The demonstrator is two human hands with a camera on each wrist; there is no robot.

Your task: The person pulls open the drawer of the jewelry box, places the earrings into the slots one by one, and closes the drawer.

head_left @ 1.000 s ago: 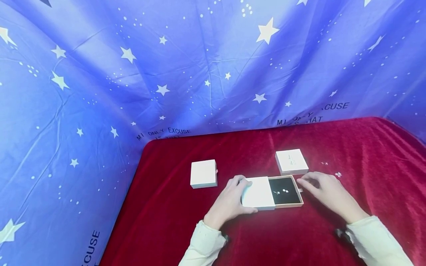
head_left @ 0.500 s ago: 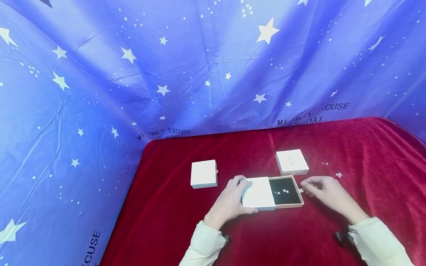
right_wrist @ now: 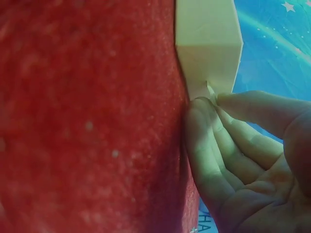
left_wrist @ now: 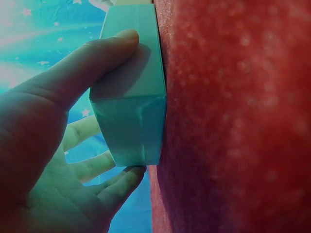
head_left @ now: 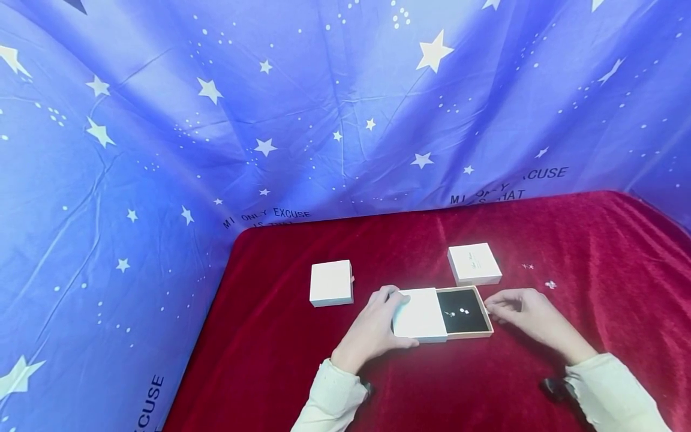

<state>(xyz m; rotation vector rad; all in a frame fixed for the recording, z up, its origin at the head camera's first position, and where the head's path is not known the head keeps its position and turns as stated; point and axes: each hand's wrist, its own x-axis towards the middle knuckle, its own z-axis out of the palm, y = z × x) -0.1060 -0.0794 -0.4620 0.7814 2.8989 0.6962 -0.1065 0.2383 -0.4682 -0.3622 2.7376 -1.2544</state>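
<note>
White sleeves [head_left: 615,390] with small dark wrist cameras [head_left: 553,389]

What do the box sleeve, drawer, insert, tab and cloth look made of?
Box sleeve: likely smooth white card; crisp edges.
Drawer: likely card too; thin, matte tan walls.
Insert: dull black, no glare; foam or velvet.
Tab: thin, pale strip; ribbon or paper.
Cloth: probably red velvet; streaky sheen.

Trinkets [head_left: 464,311] (in the drawer [head_left: 471,334]) are too small to identify.
</note>
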